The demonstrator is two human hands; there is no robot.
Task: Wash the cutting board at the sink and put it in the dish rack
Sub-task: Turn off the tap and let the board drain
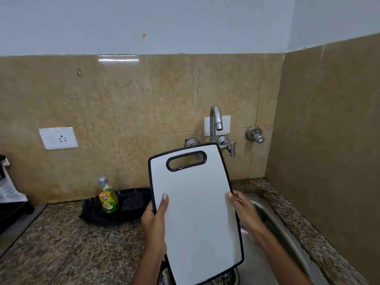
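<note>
The speckled stone bench (61, 239) runs along the tiled wall, with the steel sink (273, 221) set into its right end. Over that sink the white cutting board (195, 212) is held upright, handle slot up, likely to bring it under the tap (216, 118), which shows no water. The left hand (154, 221) clasps its left edge, thumb on the face; the right hand (242, 204) grips the right edge. Behind, near the bench's back edge, a black tray (131, 202) carries a dish soap bottle (108, 197). A dark rack (12, 208) sits at the far left.

Sink (273, 221) partly behind cutting board (195, 212)
</note>
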